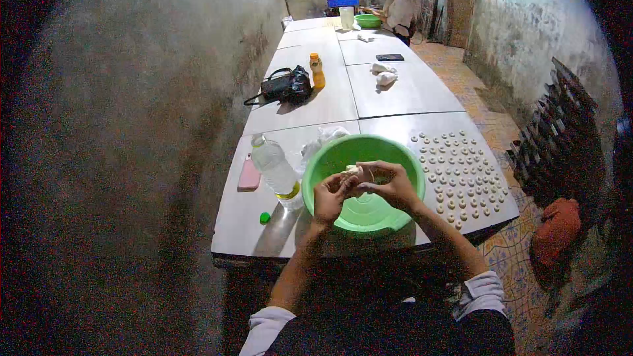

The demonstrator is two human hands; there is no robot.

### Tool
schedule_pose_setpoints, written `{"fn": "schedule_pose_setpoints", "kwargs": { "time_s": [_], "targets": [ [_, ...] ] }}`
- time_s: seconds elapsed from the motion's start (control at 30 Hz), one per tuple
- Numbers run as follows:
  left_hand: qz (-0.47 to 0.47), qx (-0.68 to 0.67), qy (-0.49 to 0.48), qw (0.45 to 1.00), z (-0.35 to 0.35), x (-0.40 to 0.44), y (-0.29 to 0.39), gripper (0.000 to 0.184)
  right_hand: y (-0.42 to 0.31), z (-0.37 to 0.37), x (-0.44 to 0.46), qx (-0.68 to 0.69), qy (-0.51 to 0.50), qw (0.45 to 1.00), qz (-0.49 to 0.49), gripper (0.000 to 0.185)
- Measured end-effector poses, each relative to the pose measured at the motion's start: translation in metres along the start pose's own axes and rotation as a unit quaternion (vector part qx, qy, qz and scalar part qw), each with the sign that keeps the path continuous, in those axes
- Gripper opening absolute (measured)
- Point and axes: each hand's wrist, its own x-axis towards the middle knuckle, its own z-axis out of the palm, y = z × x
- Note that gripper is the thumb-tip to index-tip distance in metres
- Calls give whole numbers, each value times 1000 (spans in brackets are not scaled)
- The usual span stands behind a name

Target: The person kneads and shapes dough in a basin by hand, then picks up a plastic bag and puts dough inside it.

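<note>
Both hands meet above a large green basin [364,224] near the front of the white table. My left hand [332,199] is closed around a small pale lump [351,170], which looks like dough. My right hand [390,186] pinches at the same lump from the other side, its fingers bent and touching it. Inside the basin, the part below the hands shows bare green plastic. Right of the basin, several small pale ring-shaped pieces [463,173] lie in rows on the table.
Left of the basin stand a clear bottle [275,168], a green cap [265,218] and a pink phone [249,175]. Farther back are a black bag [287,86], an orange bottle [317,71], white bundles [386,78] and a dark phone [390,57]. Another person [399,10] stands at the far end.
</note>
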Motion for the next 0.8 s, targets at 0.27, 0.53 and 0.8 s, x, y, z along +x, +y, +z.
{"fn": "schedule_pose_setpoints", "kwargs": {
  "time_s": [0.27,0.53,0.8],
  "targets": [
    [-34,-22,22,999,-22,-2,-9,21,5,-4,-5,209,-2,971,116,27],
    [-127,-80,46,988,-35,-3,-15,23,22,-9,-4,333,50,921,195,25],
    [-64,-74,29,995,-10,0,-27,35,-6,41,-23,-53,33,997,39,57]
  ]
}}
